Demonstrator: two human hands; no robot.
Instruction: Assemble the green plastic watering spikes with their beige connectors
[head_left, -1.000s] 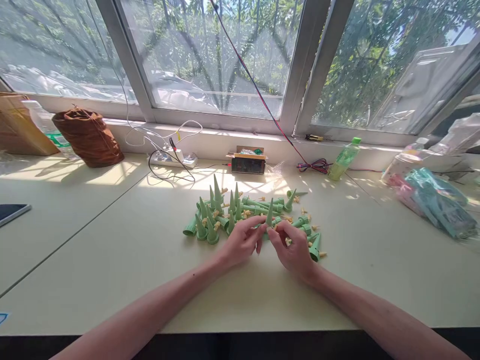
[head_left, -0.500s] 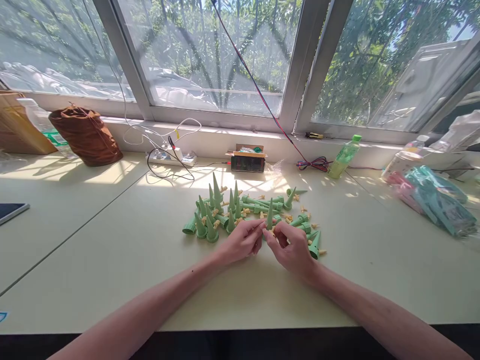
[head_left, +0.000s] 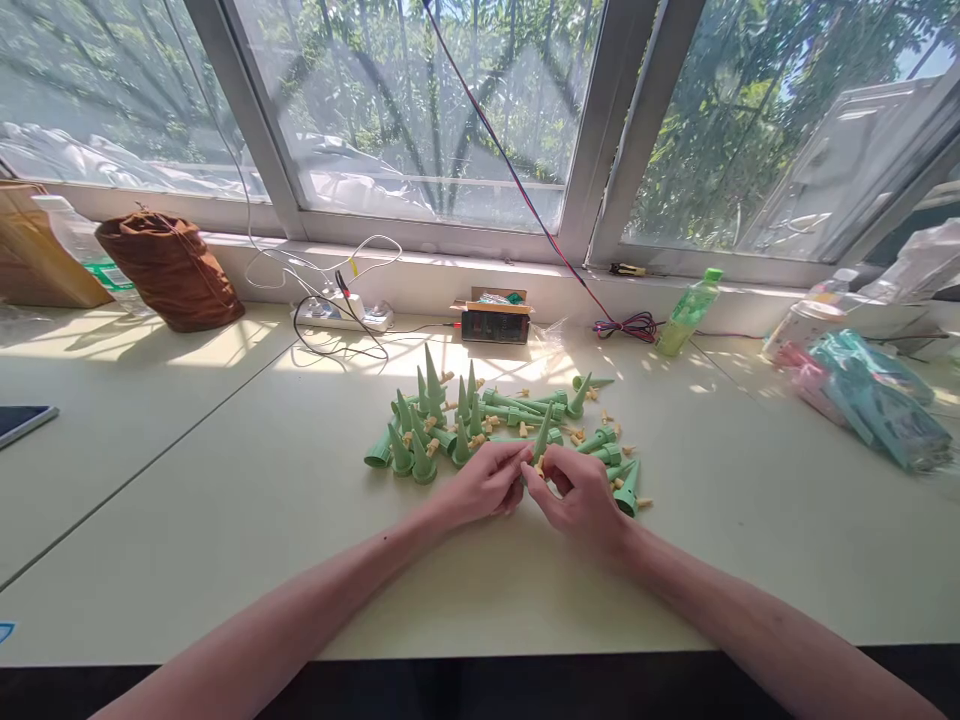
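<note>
Both my hands meet at the middle of the pale table [head_left: 225, 480], just in front of a pile of green plastic cones [head_left: 450, 415] mixed with small tan pieces [head_left: 577, 435]. My left hand [head_left: 487, 482] is closed around the base of one green cone [head_left: 541, 434], whose tip points up and slightly right. My right hand [head_left: 577, 495] pinches a small tan piece [head_left: 538, 466] at the cone's base. Some cones in the pile stand upright, others lie on their sides.
A brown bag [head_left: 171, 270] and a cardboard box [head_left: 37, 260] stand far left; a phone [head_left: 22, 420] lies at the left edge. A power strip with cables [head_left: 345, 315], a small box [head_left: 495, 318], a green bottle [head_left: 686, 312] and plastic bags [head_left: 862, 390] line the window side.
The held cone has tilted from upright to leaning right. My hands have drawn closer together around its base.
</note>
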